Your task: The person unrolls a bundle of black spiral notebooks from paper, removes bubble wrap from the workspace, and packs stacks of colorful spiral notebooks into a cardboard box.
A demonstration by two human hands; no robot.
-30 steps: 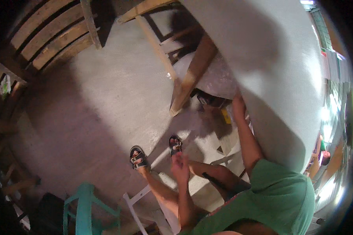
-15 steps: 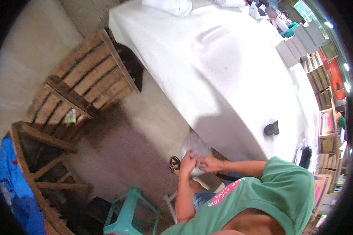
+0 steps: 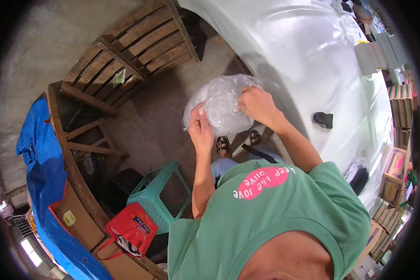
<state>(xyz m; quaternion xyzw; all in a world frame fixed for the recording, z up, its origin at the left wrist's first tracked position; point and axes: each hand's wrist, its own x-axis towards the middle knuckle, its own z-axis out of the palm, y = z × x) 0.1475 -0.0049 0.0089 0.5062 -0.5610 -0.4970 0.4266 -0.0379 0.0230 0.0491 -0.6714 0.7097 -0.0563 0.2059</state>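
A puffed-out clear plastic bag (image 3: pixel 224 100) hangs between my hands in front of my body, above the floor. Its film is crinkled, and whether anything lies inside I cannot make out. At the bag's near left side, my left hand (image 3: pixel 200 129) grips the film with thumb and fingers. My right hand (image 3: pixel 259 105) pinches the bag's right side, its fingers curled into the plastic. The white-covered table (image 3: pixel 294 70) lies just beyond the right hand. A small black cloth-like item (image 3: pixel 323 120) rests on the table to the right.
A green plastic stool (image 3: pixel 161 193) stands at lower left, a red bag (image 3: pixel 133 229) against it. Farther left are a wooden slatted frame (image 3: pixel 140 51) and a blue tarp (image 3: pixel 42 154). A black brush-like item (image 3: pixel 358 181) lies near the table's right end; cardboard boxes (image 3: pixel 393 175) are stacked beyond.
Both hands have come up from low beside the table with the plastic bag, which now shows spread and puffed out. My view has shifted, bringing the red bag and more tarp into sight.
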